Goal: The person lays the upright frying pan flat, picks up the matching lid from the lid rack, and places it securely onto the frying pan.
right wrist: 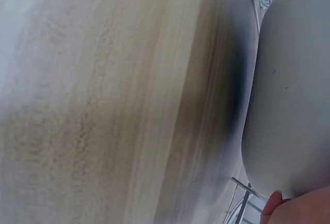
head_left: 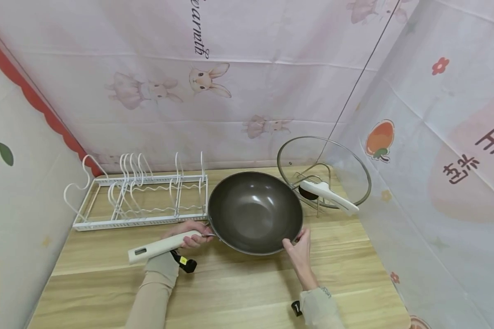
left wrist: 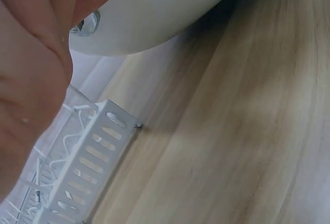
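A wok (head_left: 255, 214) with a dark brown inside and a pale outer wall (right wrist: 291, 90) is held over the table, its open side facing up. My left hand (head_left: 194, 232) grips it where the cream handle (head_left: 162, 247) joins the pan; the handle points down to the left. At the front right, my right hand (head_left: 298, 251) pinches the rim, thumb on the inner side and fingers behind. From the left wrist, my hand (left wrist: 36, 74) shows large beside the wok's rounded side (left wrist: 154, 12) and a metal fitting. Fingers of my right hand (right wrist: 301, 208) touch the wok's underside edge.
Left of the wok stands a white wire rack (head_left: 140, 221) with upright loops. Behind right, a glass lid (head_left: 327, 151) with a white handle (head_left: 331, 196) leans in a small wire stand (head_left: 319, 212). Printed cloth walls enclose the wooden table (head_left: 238, 292) at back and sides.
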A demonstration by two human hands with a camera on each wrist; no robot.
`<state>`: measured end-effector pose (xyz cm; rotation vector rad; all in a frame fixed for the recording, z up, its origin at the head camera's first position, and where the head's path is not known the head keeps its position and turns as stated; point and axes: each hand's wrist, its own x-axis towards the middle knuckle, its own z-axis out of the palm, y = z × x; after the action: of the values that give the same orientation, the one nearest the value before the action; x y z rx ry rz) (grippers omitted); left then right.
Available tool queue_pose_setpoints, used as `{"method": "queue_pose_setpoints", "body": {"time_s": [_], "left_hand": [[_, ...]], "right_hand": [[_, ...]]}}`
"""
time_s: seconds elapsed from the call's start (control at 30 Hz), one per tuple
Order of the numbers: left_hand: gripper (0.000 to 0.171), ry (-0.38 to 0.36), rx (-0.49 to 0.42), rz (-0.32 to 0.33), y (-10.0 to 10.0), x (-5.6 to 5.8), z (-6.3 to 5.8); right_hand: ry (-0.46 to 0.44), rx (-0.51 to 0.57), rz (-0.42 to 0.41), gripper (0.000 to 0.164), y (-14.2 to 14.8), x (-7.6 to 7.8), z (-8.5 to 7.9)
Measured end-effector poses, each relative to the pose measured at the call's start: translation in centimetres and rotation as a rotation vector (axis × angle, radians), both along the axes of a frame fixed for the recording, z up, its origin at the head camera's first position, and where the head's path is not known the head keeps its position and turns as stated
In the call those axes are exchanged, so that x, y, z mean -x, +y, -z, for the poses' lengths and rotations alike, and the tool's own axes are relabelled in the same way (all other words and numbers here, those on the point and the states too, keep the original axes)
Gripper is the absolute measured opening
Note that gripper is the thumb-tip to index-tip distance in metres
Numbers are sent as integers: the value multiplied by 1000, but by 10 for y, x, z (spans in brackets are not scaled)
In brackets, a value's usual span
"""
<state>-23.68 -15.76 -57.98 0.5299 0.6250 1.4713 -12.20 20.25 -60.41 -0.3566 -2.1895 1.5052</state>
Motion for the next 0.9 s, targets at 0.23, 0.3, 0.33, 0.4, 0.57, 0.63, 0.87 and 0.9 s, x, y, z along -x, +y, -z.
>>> {"method": "queue_pose_setpoints", "body": {"time_s": [0.23,0.3,0.33,0.4,0.57,0.63,0.87,0.9], "left_hand": [[46,-30,-1,27,2,3,5],[46,-29,1,25,2,4,5],[47,-27,0,26,2,4,5],[46,-39,-3,28,3,4,6],[47,-77,0,35,2,5,9],[44,-86,-14,37,1,6,14],[35,-101,-130,90,-4,5,37],[36,-100,-141,90,-4,4,40]], "right_hand": [[-19,6,-1,34,2,1,6],[-14,4,-1,34,2,1,7],[-12,3,-3,34,2,1,7],[-20,10,-7,34,3,1,7],[-90,12,-9,34,3,-3,3],[-119,-7,-22,35,4,-4,0],[-176,-91,-147,36,11,-10,1],[-186,-95,-163,36,12,-11,1]]}}
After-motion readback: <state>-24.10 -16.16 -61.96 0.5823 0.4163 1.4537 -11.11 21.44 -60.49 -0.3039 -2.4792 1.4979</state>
